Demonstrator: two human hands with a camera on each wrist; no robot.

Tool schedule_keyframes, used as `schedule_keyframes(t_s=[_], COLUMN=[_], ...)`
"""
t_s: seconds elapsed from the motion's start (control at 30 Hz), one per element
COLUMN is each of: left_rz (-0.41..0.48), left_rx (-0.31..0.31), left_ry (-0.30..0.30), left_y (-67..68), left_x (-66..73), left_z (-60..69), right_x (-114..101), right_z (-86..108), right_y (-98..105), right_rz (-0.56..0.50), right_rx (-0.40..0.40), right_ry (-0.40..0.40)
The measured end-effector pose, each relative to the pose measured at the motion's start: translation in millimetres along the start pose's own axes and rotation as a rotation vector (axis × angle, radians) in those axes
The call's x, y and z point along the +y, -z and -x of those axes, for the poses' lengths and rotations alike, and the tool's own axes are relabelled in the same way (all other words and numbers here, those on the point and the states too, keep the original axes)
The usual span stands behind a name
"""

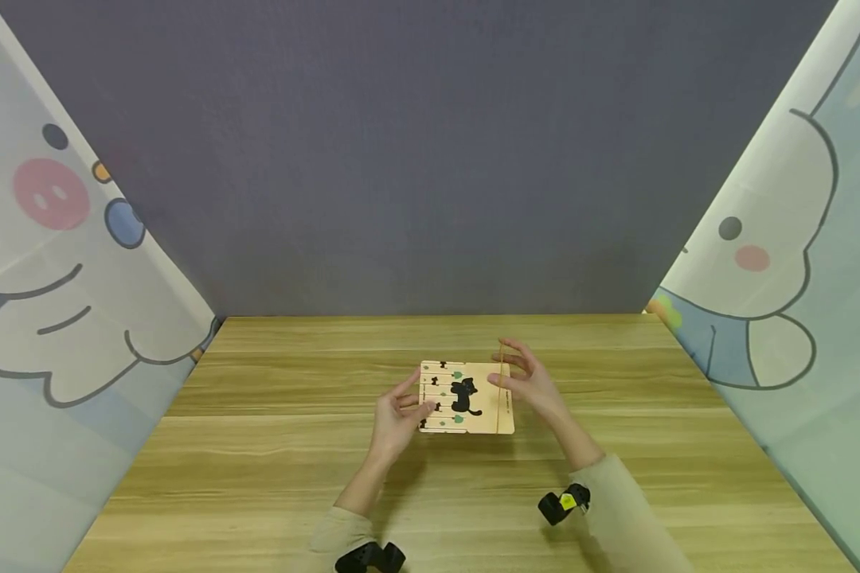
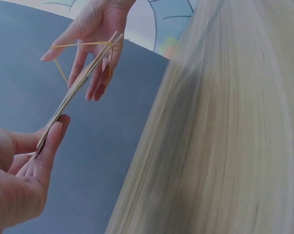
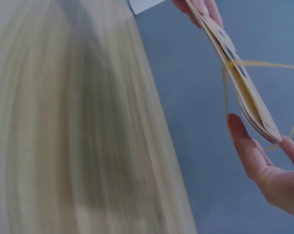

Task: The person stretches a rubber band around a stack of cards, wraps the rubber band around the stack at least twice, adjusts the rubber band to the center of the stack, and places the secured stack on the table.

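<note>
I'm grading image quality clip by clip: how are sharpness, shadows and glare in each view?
Head: cat-printed card stack fairly sharp, small lettering illegible, soft shadows on the wooden tabletop; left wrist: tabletop streaked and hazy, crossed by a dim shadow; right wrist: tabletop likewise streaked, rubber band slightly soft; no strong glare in any view.

The cream stack (image 1: pixel 484 398) bears a black cat (image 1: pixel 464 396) (and green leaves (image 1: pixel 459 419)); the band (image 1: pixel 499 414) is yellow, the table (image 1: pixel 258 382) wood-grained.
</note>
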State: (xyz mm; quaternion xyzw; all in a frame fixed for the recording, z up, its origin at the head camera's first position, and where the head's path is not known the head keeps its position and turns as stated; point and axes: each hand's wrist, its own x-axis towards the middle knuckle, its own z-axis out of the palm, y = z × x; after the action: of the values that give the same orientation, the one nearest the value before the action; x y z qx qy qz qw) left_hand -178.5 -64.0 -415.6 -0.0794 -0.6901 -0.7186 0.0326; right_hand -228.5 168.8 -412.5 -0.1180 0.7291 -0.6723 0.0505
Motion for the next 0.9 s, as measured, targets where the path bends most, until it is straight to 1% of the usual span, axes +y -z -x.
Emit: schedule_keyframes(t_s=[0.1, 0.2, 0.33, 0.53, 0.77, 0.9], left_rz=[-0.005, -0.016, -0.021, 0.011, 0.003, -0.009], left_rx=[-0.027, -0.057, -0.085, -0.123, -0.144, -0.144], left_ry=[0.019, 0.026, 0.019, 0.02, 0.014, 0.006], left_y=[0.5, 0.7, 0.3, 0.3, 0.7, 0.1], left_x=[-0.2, -0.1, -0.2, -2.6, -5.4, -6.7], left_z=[-0.4, 0.1, 0.6, 0.3, -1.2, -2.0], right_x=[-2, -5, -9, -14, -20, -25], right_z=[-6.9, -13.0, -19.8, -28.0, -34.9, -36.9], right_y=[6, 13, 19, 25, 28, 27], right_rz=[-0.029, -0.077, -0.125, -0.196, -0.238, -0.303], right_rx=[-0.026, -0.05, -0.085, -0.138, -0.123, -0.107], right_ry=[0.017, 0.004, -0.011, -0.02, -0.042, -0.072])
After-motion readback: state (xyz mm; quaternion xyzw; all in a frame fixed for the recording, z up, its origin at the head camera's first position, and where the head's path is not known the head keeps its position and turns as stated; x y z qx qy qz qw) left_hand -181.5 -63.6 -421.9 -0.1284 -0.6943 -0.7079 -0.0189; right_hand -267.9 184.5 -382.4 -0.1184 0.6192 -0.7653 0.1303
